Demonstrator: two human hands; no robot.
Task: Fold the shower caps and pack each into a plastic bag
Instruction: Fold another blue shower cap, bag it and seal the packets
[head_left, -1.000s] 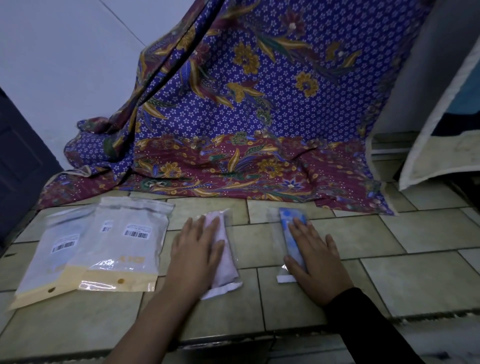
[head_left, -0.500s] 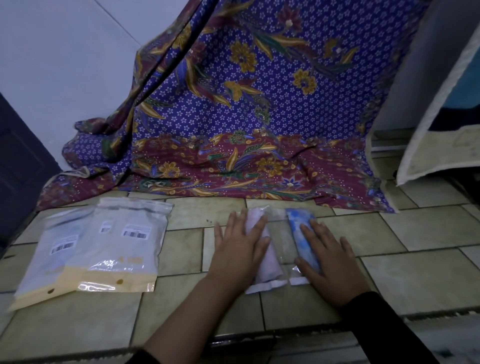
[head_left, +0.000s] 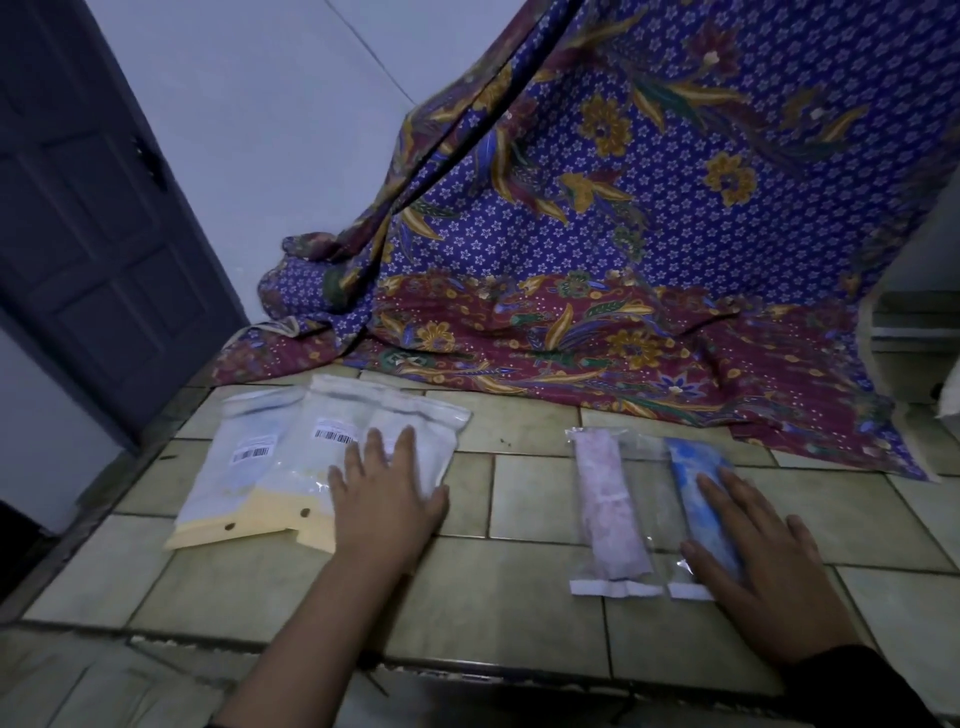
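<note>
Two packed shower caps lie side by side on the tiled floor: a pink one in a clear plastic bag (head_left: 609, 512) and a blue one in a clear plastic bag (head_left: 693, 493). My right hand (head_left: 761, 564) lies flat on the blue bag, fingers straight. To the left, two larger white and cream pouches with barcode labels (head_left: 280, 467) overlap each other. My left hand (head_left: 387, 501) rests flat on the right pouch with spread fingers. The pink bag lies untouched.
A purple and maroon floral cloth (head_left: 649, 249) hangs at the back and spreads onto the tiled floor (head_left: 519, 587). A dark door (head_left: 88, 218) stands at the left. The tiled step ends at a front edge (head_left: 467, 670) near me.
My left hand left the pink bag and moved left onto the white pouches. The pink and blue bags now lie next to each other. My right hand stays on the blue bag.
</note>
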